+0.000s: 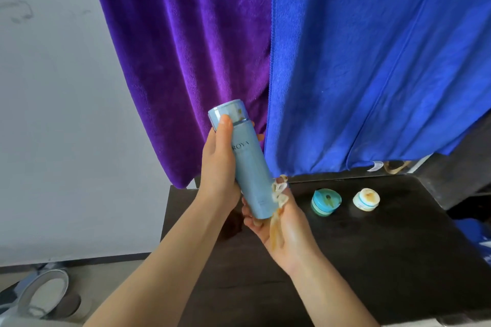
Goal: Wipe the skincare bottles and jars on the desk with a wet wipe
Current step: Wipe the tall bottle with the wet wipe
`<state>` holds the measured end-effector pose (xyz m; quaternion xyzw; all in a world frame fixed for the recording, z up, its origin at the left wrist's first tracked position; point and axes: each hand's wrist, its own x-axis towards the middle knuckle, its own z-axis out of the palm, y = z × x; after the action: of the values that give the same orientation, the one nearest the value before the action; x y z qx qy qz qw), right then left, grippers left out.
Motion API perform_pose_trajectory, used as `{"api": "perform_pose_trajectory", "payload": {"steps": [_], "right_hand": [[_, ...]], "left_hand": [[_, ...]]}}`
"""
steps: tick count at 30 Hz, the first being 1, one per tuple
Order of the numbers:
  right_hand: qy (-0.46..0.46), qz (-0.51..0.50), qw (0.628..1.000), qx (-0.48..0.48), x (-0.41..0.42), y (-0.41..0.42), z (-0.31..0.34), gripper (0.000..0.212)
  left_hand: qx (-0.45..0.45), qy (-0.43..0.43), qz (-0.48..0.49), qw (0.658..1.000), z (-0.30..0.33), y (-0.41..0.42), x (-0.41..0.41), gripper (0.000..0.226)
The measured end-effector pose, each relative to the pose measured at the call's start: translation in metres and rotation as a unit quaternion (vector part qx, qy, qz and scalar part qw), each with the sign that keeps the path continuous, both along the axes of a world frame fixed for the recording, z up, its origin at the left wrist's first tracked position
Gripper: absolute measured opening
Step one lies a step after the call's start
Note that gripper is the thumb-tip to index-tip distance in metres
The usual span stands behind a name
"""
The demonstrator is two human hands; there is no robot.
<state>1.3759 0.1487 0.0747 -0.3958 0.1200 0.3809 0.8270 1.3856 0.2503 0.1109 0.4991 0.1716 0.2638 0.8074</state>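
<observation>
My left hand (218, 164) grips a tall light-blue bottle (248, 164) around its upper half, thumb on the cap, which carries brown smears. The bottle is tilted, held above the dark desk (372, 247). My right hand (281, 225) cups the bottle's bottom end and holds a crumpled, brown-stained wet wipe (279, 194) against the bottle's lower side. A teal jar (325, 202) with a brown smear on its lid stands on the desk to the right. Beside it stands a small white jar (366, 199), its lid stained brown.
A purple towel (186, 48) and a blue towel (372, 61) hang behind the desk. A grey wall (66, 114) lies to the left. On the floor at lower left sits a round metal object (42, 292).
</observation>
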Motion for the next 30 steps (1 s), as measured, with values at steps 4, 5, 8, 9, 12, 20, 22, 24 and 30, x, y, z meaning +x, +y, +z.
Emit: {"api": "perform_pose_trajectory", "payload": {"steps": [4,5,8,9,12,20,22,24,30], "right_hand": [[0.112,-0.069,0.984,0.120,-0.002,0.004,-0.008,0.033],[0.114,-0.069,0.983,0.125,-0.004,0.004,-0.009,0.029],[0.103,-0.051,0.984,0.137,-0.011,0.004,-0.013,0.020],[0.104,-0.048,0.985,0.132,-0.015,0.003,-0.014,0.020],[0.073,-0.051,0.993,0.075,-0.022,-0.004,-0.017,0.025],[-0.393,-0.055,0.865,-0.306,0.002,-0.041,-0.013,0.037],[-0.537,-0.072,0.784,-0.304,-0.004,-0.025,-0.008,0.049],[-0.629,-0.083,0.709,-0.308,-0.015,-0.006,-0.011,0.058],[-0.707,-0.060,0.616,-0.341,-0.048,0.008,-0.032,0.063]], "left_hand": [[0.157,-0.017,0.069,0.985,-0.013,-0.014,-0.005,0.016],[0.181,-0.024,0.083,0.980,-0.015,-0.015,-0.006,0.010],[0.237,-0.050,0.116,0.963,-0.020,-0.017,-0.007,0.013],[0.252,-0.059,0.122,0.958,-0.021,-0.016,-0.006,0.016],[0.213,-0.047,0.142,0.965,-0.019,-0.004,-0.001,0.014],[-0.299,0.062,0.068,0.950,-0.023,0.030,0.000,0.053],[-0.352,0.046,0.035,0.934,-0.027,0.023,-0.001,0.051],[-0.374,0.048,0.029,0.926,-0.031,0.018,0.001,0.054],[-0.339,0.054,0.088,0.935,-0.029,0.015,0.000,0.055]]}}
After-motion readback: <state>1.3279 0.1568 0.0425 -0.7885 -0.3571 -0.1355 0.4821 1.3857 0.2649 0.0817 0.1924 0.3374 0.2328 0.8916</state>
